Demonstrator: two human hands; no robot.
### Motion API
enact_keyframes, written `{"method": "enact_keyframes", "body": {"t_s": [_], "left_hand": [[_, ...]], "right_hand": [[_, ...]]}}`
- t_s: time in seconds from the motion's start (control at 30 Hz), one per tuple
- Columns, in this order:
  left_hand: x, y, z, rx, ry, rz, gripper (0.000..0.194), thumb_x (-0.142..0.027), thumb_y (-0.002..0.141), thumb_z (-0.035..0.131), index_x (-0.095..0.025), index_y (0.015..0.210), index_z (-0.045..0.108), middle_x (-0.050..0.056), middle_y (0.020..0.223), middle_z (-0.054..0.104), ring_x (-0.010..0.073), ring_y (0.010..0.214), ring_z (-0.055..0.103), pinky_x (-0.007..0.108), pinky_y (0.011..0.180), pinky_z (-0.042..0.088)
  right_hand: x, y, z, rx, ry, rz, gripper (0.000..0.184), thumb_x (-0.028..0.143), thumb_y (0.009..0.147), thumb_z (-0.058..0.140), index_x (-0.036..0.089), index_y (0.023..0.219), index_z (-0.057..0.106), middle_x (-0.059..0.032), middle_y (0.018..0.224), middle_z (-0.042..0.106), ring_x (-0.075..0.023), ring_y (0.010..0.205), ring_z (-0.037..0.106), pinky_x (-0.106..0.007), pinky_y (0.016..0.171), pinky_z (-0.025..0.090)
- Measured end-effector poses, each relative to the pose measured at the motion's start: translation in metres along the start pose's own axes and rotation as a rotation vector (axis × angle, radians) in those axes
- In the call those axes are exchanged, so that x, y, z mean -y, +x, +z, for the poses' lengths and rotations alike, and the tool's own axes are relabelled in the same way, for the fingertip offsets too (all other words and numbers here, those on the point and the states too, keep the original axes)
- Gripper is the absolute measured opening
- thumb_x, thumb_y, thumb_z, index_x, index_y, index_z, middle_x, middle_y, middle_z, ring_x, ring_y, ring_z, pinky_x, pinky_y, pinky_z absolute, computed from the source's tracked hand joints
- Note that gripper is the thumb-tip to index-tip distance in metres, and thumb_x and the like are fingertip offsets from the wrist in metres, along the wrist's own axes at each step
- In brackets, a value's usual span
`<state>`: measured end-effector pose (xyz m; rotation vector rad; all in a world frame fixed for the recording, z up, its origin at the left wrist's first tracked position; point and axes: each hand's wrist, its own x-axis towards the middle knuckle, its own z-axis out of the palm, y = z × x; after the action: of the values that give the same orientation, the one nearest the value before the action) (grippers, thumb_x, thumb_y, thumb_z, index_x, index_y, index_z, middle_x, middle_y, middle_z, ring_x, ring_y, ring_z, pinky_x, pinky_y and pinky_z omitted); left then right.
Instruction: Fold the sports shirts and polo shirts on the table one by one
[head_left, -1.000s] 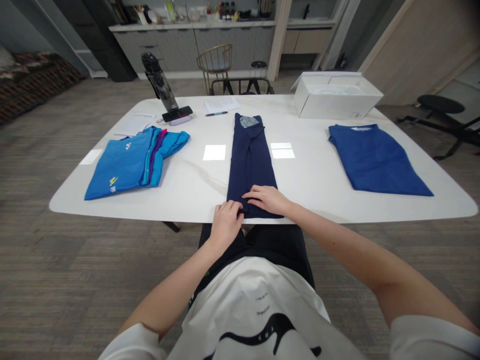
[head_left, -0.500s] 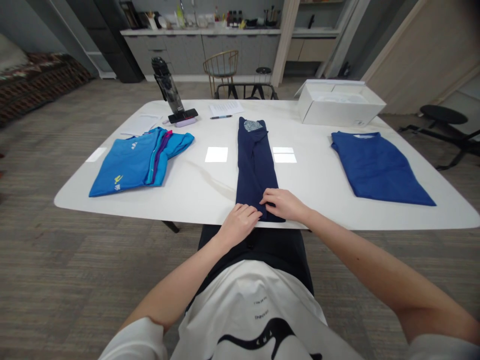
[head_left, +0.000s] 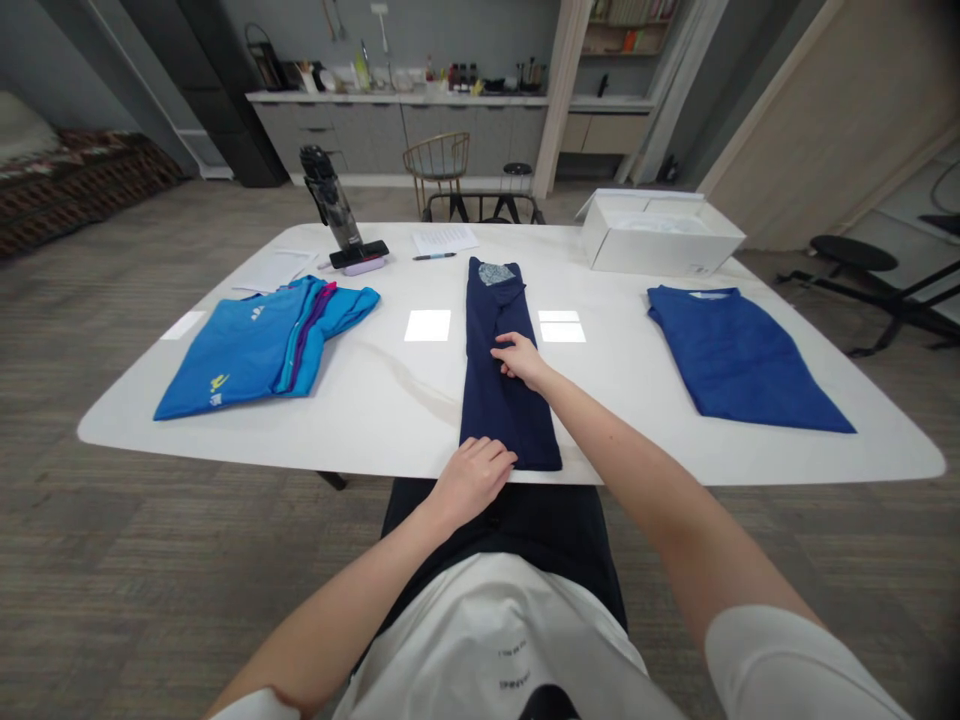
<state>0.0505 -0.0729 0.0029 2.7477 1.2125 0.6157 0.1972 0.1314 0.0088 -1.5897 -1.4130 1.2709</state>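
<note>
A navy garment (head_left: 506, 410) lies folded into a long narrow strip on the white table, running from the near edge towards the far side. Its far end shows a grey patterned patch (head_left: 496, 275). My left hand (head_left: 478, 472) rests on the garment's near left corner, its fingers side by side and its thumb hidden. Around the middle of the strip is my right hand (head_left: 523, 360), fingers loosely bent and apart, over or touching the cloth; nothing shows lifted in it.
Folded bright blue clothes (head_left: 247, 345) lie to the left, and a folded blue shirt (head_left: 739, 355) to the right. A handheld vacuum (head_left: 334, 205), papers (head_left: 446, 239), a pen (head_left: 434, 256) and an open white box (head_left: 664, 245) stand or lie along the table's (head_left: 375, 420) far side.
My right hand has moved away from the near end of the navy garment, up to its middle. My left hand stays at the near edge. The camera view has tilted up slightly.
</note>
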Motion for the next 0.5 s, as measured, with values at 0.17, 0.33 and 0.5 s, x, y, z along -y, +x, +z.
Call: {"method": "enact_keyframes", "body": {"t_s": [0.17,0.33,0.5], "left_hand": [[0.001,0.001,0.002,-0.03,-0.021,-0.001,0.02,-0.019,0.103,0.047,-0.019,0.107,0.067,0.006,0.093,0.067,0.0196,0.085,0.062,0.036,0.073,0.046],[0.0,0.004,0.0,-0.005,-0.095,-0.02,0.021,-0.027,0.104,0.048,-0.021,0.105,0.068,0.005,0.09,0.067,0.0193,0.083,0.062,0.036,0.073,0.047],[0.011,0.017,-0.008,0.078,-0.227,-0.013,0.025,-0.032,0.106,0.046,-0.023,0.101,0.069,0.001,0.087,0.067,0.0165,0.079,0.063,0.033,0.075,0.049]], "right_hand": [[0.003,0.035,0.009,-0.127,-0.249,-0.04,0.022,0.024,0.085,0.073,0.021,0.102,0.06,-0.0011,0.082,0.069,-0.0123,0.06,0.063,-0.023,0.053,0.051],[-0.004,0.064,0.002,-0.278,-0.452,-0.215,0.018,0.029,0.084,0.07,0.023,0.1,0.063,-0.004,0.089,0.072,-0.0215,0.089,0.07,-0.037,0.084,0.057],[0.006,0.111,-0.022,-0.338,-0.182,-0.063,0.024,0.029,0.087,0.067,0.02,0.109,0.063,-0.0039,0.091,0.071,-0.0143,0.067,0.066,-0.027,0.063,0.056]]}}
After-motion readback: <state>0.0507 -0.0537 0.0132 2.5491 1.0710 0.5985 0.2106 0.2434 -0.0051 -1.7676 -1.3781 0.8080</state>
